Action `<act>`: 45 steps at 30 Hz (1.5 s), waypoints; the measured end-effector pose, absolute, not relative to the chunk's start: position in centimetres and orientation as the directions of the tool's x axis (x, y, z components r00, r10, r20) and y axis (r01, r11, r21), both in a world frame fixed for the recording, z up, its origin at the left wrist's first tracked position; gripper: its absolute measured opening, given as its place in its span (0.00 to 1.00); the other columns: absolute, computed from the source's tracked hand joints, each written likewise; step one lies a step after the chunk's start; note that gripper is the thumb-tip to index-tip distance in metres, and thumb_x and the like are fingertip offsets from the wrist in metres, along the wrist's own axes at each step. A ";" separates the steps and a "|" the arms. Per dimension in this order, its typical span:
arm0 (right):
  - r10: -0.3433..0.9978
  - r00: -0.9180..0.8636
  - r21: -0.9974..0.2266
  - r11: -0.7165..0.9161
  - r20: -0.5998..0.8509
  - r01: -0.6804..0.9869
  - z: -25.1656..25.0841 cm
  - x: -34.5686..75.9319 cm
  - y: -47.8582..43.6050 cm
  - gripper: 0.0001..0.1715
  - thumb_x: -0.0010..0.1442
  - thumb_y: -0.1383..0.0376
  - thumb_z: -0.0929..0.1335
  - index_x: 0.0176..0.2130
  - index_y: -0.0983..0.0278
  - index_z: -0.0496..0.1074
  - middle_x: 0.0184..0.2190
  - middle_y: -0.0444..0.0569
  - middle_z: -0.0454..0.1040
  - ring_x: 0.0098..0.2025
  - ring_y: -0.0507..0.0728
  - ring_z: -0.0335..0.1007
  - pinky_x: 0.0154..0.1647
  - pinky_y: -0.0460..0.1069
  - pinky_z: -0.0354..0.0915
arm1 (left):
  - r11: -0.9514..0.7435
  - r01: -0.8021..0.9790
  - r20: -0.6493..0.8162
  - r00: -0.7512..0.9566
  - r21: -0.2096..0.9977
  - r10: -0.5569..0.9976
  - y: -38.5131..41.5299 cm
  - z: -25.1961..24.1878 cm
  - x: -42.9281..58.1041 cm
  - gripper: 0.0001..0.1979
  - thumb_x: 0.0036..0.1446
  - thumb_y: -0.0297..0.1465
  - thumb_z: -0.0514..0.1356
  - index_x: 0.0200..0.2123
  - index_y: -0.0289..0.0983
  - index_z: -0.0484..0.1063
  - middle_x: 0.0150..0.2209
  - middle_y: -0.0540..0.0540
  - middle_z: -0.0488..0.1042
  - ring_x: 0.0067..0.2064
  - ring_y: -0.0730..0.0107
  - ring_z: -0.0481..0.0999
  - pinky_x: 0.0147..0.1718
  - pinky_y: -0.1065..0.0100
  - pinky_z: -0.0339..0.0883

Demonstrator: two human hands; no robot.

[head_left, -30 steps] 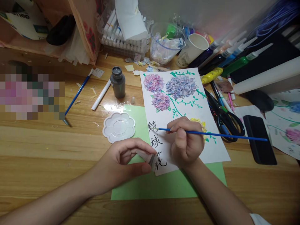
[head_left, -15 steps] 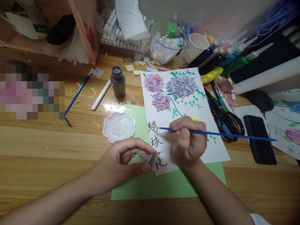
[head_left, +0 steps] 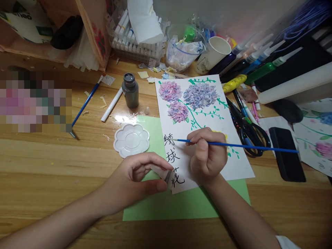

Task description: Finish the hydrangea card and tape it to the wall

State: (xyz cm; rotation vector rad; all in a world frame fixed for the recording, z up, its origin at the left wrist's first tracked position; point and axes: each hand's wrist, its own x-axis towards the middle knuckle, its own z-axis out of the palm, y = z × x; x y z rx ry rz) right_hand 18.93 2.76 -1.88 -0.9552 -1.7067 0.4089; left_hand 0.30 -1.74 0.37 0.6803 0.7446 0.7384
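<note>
My right hand is closed on a thin blue paintbrush, held level, its tip at the top one of three black handwritten characters on a white sheet. Pink and bluish flower heads with green vines decorate that sheet, which lies over green paper. My left hand curls its thumb and fingers around a small translucent piece with a dark grey end, beside the lowest character. Fingers hide part of this piece, and its kind is unclear. Near that hand sits a white flower-shaped palette.
An uncapped grey bottle stands behind the palette, near a white marker and another blue brush. Black scissors and a black phone lie right. A marker case, paper cup and scrap-filled tub line the back.
The right hand and brush have shifted slightly left, with the tip moving a little across the top character. The left hand has stayed nearly still.
</note>
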 end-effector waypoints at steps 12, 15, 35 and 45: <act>0.749 -0.102 -0.669 0.638 0.655 0.381 -1.9 18.9 2.8 0.08 0.62 0.70 0.58 0.33 0.61 0.62 0.23 0.42 0.62 0.24 0.52 0.60 0.27 0.51 0.57 | 0.561 -0.327 -0.347 0.525 0.761 0.777 -1.8 0.3 0.2 0.11 0.48 0.28 0.67 0.37 0.40 0.76 0.36 0.50 0.74 0.39 0.76 0.73 0.38 0.78 0.66; 0.759 -0.098 -0.674 0.623 0.644 0.398 -1.9 18.9 2.8 0.08 0.62 0.70 0.58 0.33 0.61 0.62 0.23 0.42 0.62 0.24 0.52 0.61 0.27 0.51 0.57 | 0.565 -0.308 -0.365 0.515 0.766 0.776 -1.8 0.4 0.3 0.11 0.47 0.29 0.67 0.37 0.38 0.75 0.35 0.48 0.74 0.39 0.73 0.73 0.39 0.75 0.67; 0.719 -0.165 -0.658 0.689 0.676 0.304 -1.6 18.9 2.7 0.09 0.60 0.72 0.58 0.32 0.62 0.64 0.21 0.43 0.63 0.23 0.52 0.62 0.23 0.49 0.58 | 0.558 -0.331 -0.347 0.519 0.761 0.781 -1.7 0.5 0.3 0.11 0.47 0.28 0.68 0.37 0.37 0.75 0.35 0.48 0.74 0.38 0.73 0.73 0.38 0.75 0.67; 0.736 -0.151 -0.657 0.662 0.659 0.360 -1.7 18.9 2.7 0.08 0.59 0.72 0.58 0.32 0.62 0.63 0.22 0.43 0.64 0.23 0.53 0.60 0.24 0.50 0.56 | 0.557 -0.311 -0.360 0.509 0.770 0.782 -1.8 0.5 0.3 0.12 0.47 0.29 0.68 0.37 0.37 0.75 0.35 0.47 0.74 0.39 0.72 0.73 0.40 0.73 0.68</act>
